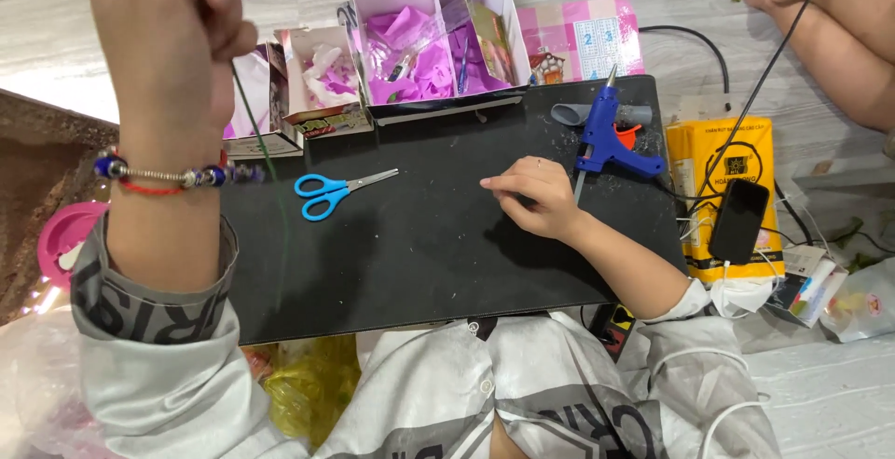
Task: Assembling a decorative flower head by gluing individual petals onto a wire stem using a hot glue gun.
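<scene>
At the upper left of the frame the left hand (168,40) is raised, fingers closed on a thin green wire (259,137). The right hand (539,196) rests mid-frame on the black worktop (429,245), fingers curled, seemingly holding nothing, beside the blue glue gun (608,133). Blue scissors (334,191) lie between the hands.

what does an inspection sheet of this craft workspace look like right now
surface: black board, small scraps on it
job's things: thin green wire; blue scissors lying closed
clutter: blue glue gun; boxes of purple and white bits; yellow pack; phone
grippers: left hand raised, fist closed on the wire; right hand resting on board, holding nothing visible
cables: black cord behind glue gun
surroundings: another person's leg at top right
</scene>
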